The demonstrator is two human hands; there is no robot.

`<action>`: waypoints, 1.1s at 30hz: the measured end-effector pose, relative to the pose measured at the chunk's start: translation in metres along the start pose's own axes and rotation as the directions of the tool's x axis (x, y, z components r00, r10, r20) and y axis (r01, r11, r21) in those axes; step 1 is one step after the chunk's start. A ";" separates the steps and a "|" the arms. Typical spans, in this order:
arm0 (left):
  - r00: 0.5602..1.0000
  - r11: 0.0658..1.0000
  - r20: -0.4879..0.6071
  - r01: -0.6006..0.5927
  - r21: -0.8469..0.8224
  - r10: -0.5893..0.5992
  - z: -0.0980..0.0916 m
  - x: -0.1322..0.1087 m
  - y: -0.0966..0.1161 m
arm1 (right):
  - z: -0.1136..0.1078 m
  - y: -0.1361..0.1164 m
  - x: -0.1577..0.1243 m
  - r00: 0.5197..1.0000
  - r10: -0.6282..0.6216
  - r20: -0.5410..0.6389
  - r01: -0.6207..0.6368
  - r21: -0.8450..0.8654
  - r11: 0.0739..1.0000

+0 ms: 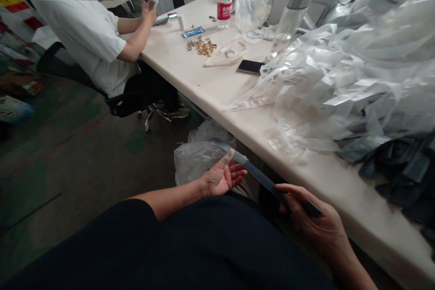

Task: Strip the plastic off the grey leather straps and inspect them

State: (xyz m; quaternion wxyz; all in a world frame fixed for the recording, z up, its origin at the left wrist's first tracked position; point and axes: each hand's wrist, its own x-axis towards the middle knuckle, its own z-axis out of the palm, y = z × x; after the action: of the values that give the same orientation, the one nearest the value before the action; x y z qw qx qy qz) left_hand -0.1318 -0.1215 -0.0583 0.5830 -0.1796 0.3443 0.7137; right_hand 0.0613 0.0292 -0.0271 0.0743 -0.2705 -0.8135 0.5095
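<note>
So the right hand [306, 217] pinches the long dark plastic-sleeved strip [258, 174]; the left hand [220, 176] is open, just cradling the far end. I reckon it could slide off that loose palm; the floor [84, 167] is right below.

The right hand [311, 222] closes its fingers [288, 192] around one end of a long dark flat strip [263, 177]. From these fingers the strip runs up and to the left to the left hand [220, 176], which lies palm up with loose fingers [238, 174]; the strip's clear end rests against its thumb. Just behind the left fingers sits a crumpled clear plastic bag [195, 156]. Beyond the right fingers stands a long pale table [210, 77] with a heap of clear plastic sleeves [340, 77].
</note>
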 end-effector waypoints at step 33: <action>0.980 0.945 0.172 0.044 0.325 -0.105 0.040 -0.021 -0.011 | -0.001 -0.002 -0.001 0.911 -0.375 -0.170 0.397 0.123 0.909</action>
State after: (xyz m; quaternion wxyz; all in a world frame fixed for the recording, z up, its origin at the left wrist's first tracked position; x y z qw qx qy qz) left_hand -0.1100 -0.1076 -0.0198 0.6608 -0.0281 0.3921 0.6394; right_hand 0.0614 0.0288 -0.0253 0.2523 -0.1330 -0.8015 0.5257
